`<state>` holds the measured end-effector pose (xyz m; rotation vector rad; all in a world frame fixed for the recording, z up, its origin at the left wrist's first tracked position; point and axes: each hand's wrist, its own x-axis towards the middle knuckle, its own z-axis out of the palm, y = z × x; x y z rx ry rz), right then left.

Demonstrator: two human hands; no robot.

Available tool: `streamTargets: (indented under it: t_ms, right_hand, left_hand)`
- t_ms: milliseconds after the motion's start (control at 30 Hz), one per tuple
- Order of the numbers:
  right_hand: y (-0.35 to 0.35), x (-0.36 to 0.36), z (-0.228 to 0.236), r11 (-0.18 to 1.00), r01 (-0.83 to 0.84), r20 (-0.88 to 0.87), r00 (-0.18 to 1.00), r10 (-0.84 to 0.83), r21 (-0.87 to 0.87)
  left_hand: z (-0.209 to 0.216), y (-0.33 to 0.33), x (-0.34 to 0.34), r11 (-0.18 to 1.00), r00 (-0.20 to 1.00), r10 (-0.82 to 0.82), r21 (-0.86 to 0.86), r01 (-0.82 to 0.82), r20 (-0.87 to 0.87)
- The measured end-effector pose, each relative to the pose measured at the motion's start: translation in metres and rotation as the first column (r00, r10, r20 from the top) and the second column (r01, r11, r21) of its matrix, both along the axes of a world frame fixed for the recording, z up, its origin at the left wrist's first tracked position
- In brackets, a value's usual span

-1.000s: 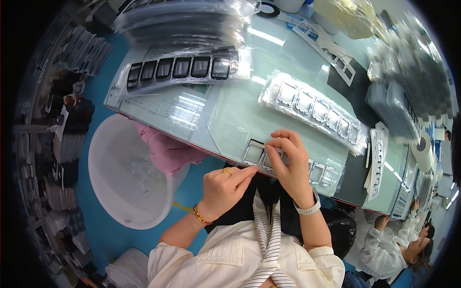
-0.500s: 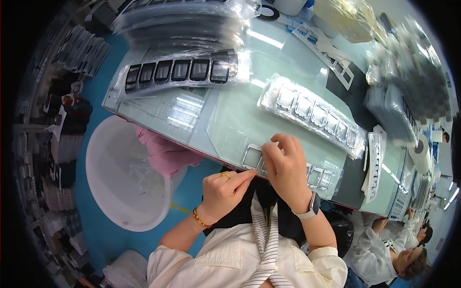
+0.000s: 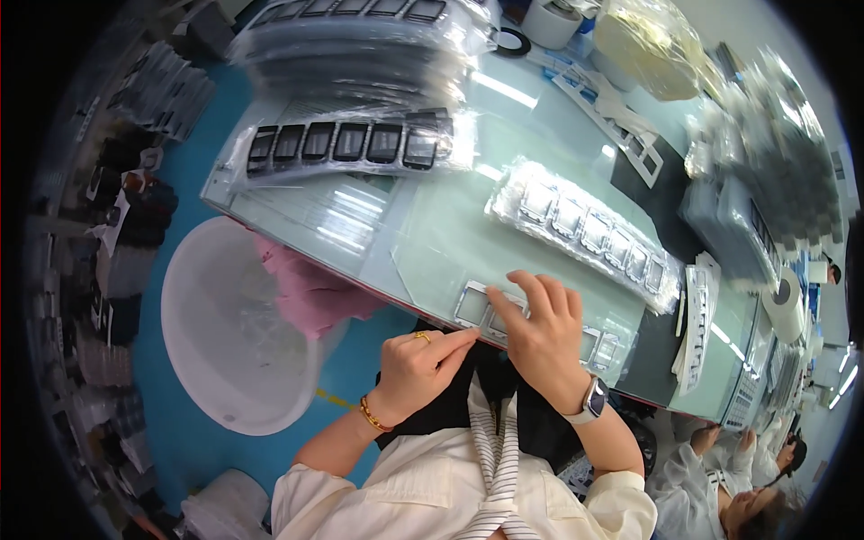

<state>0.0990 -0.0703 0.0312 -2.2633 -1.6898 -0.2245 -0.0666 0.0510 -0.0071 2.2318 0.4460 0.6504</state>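
A transparent sheet with a row of light-edged rectangular frames (image 3: pixel 471 303) lies on the glass tabletop at the near edge. My left hand (image 3: pixel 414 371) is closed with its other fingers curled, and its index fingertip meets the sheet's near edge. Whatever is between that finger and the thumb is too small to make out. Over the middle of the row hovers my right hand (image 3: pixel 547 337), fingers spread and bent, hiding some frames. I see nothing held in it. Farther back rests a plastic-wrapped pack of similar light frames (image 3: pixel 594 232).
Clear-wrapped packs of black frames (image 3: pixel 351 141) sit back left, with a tall stack (image 3: pixel 360 63) behind. A white tub (image 3: pixel 243 351) with pink cloth (image 3: pixel 315 288) stands below the table's left side. Stacked trays (image 3: pixel 729 216), a white roll (image 3: pixel 786 297) and co-workers (image 3: pixel 720 477) are at right.
My right hand has opened from a pinch, its fingers spreading above the row, and has shifted slightly right and nearer. My left hand stays at the sheet's edge. The view has tilted a little.
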Motion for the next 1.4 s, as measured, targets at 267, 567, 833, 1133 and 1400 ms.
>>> streamTargets:
  t_ms: [267, 567, 833, 1133, 1400]
  right_hand:
    - [-0.028, 0.012, 0.042, 0.983, 0.133, -0.456, 0.888, -0.061, 0.128]
    - [-0.072, 0.028, 0.059, 0.979, 0.122, -0.448, 0.893, -0.037, 0.164]
    - [-0.088, 0.042, 0.077, 0.987, 0.078, -0.446, 0.895, -0.008, 0.139]
    - [0.02, 0.015, 0.144, 0.883, -0.275, -0.227, 0.898, 0.378, 0.38]
    - [-0.031, 0.052, 0.173, 0.905, -0.231, -0.211, 0.924, 0.319, 0.358]
  left_hand:
    - [-0.019, 0.067, -0.047, 0.767, 0.8, 0.518, -0.58, -0.276, 0.304]
    - [-0.054, 0.198, -0.079, 0.581, 0.568, 0.794, -0.546, -0.604, 0.217]
    - [-0.01, 0.205, -0.057, 0.735, 0.725, 0.658, 0.036, -0.677, 0.203]
    - [0.156, 0.064, 0.007, 0.834, 0.983, 0.154, 0.52, -0.185, 0.101]
    - [0.143, 0.037, 0.017, 0.955, 0.971, -0.089, 0.295, 0.021, 0.22]
